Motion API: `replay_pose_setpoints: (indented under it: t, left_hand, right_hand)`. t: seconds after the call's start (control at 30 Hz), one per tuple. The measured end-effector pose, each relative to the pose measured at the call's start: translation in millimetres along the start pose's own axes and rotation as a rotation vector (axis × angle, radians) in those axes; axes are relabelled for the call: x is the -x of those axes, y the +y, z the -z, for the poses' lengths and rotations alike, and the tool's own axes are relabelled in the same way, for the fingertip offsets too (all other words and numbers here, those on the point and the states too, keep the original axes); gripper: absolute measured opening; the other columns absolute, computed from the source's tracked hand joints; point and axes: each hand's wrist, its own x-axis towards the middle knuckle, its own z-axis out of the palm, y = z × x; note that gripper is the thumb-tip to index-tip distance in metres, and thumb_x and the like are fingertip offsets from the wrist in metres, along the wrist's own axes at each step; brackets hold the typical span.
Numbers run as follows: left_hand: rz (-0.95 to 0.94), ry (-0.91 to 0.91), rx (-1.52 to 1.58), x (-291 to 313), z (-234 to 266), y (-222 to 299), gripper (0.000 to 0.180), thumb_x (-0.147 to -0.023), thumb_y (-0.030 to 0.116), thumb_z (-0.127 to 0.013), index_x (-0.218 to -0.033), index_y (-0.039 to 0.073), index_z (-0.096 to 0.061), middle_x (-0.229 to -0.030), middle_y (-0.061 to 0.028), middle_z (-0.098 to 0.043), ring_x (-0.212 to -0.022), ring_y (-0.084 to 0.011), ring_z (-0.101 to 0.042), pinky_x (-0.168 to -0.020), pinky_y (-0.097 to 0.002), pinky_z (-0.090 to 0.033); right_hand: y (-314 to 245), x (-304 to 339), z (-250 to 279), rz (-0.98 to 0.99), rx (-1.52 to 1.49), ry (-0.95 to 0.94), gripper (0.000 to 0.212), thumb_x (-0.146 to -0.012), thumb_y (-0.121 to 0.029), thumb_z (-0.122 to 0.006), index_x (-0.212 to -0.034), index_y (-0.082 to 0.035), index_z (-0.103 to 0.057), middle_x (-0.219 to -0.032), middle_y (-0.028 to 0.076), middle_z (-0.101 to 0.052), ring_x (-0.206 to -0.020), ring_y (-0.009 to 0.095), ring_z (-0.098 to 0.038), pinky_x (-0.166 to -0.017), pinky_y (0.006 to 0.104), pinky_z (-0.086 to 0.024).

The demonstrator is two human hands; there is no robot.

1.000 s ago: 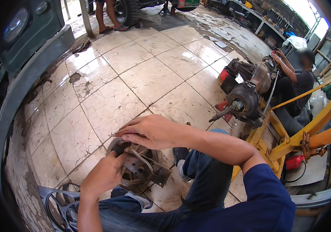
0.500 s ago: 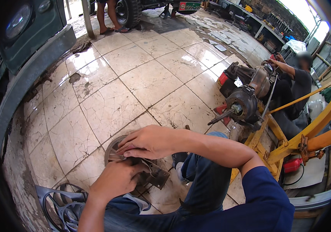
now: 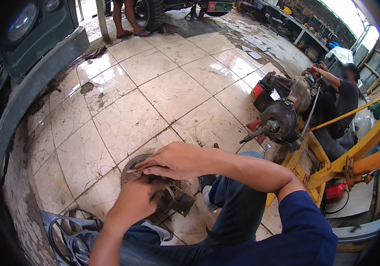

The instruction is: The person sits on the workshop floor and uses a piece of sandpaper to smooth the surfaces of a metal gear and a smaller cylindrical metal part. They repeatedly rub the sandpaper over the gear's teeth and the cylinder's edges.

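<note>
A round metal flywheel with a toothed rim lies on the tiled floor in front of me, partly under my hands. My right hand reaches across above it, fingers bent and pressed together; whatever they grip is hidden. Just below, my left hand curls its fingers in beneath the right one, close to the wheel's middle. What they close on is hidden too. Beside the left fingers, a rusty metal bracket with holes sticks out over the wheel's near right side.
At right, a gearbox-like assembly rests by a yellow metal stand, with another person sitting behind it. A vehicle's bumper curves along the left. Grey gaskets lie lower left. Someone's legs stand far off.
My left hand has shifted slightly, its fingers tucking further in beneath the right hand. The right hand has moved very little over the flywheel.
</note>
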Motion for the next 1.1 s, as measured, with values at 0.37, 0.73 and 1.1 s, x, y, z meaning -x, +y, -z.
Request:
replay_pose_setpoints:
  t: [0.37, 0.73, 1.1]
  left_hand:
    - [0.034, -0.005, 0.031, -6.2, 5.9, 15.0, 0.022, -0.088, 0.011, -0.069, -0.109, 0.006, -0.073, -0.094, -0.0183, -0.071, -0.091, -0.0379, -0.068, -0.083, -0.0416, -0.054]
    - [0.044, 0.095, -0.013, -4.8, 1.7, 8.8, 0.021, -0.088, 0.013, -0.071, -0.105, 0.001, -0.070, -0.094, -0.0216, -0.069, -0.081, -0.0382, -0.068, -0.073, -0.0430, -0.054]
    - [0.109, 0.031, 0.060, -4.1, 10.0, 7.9, 0.024, -0.087, 0.019, -0.074, -0.103, 0.001, -0.072, -0.095, -0.0213, -0.071, -0.083, -0.0375, -0.069, -0.072, -0.0413, -0.054]
  right_hand:
    - [-0.9, -0.7, -0.3, 0.039, 0.059, 0.018, 0.037, -0.104, -0.028, -0.052, -0.126, -0.002, -0.066, -0.109, 0.019, -0.071, -0.092, 0.039, -0.068, -0.077, 0.0434, -0.055]
    - [-0.2, -3.2, -3.5, 0.031, 0.046, 0.053, 0.039, -0.105, -0.027, -0.051, -0.131, 0.000, -0.062, -0.125, 0.019, -0.067, -0.112, 0.035, -0.065, -0.092, 0.0412, -0.054]
    - [-4.5, -2.4, -3.1, 0.033, -0.004, 0.039, 0.039, -0.104, -0.028, -0.052, -0.132, -0.002, -0.062, -0.129, 0.017, -0.065, -0.114, 0.036, -0.064, -0.094, 0.0422, -0.053]
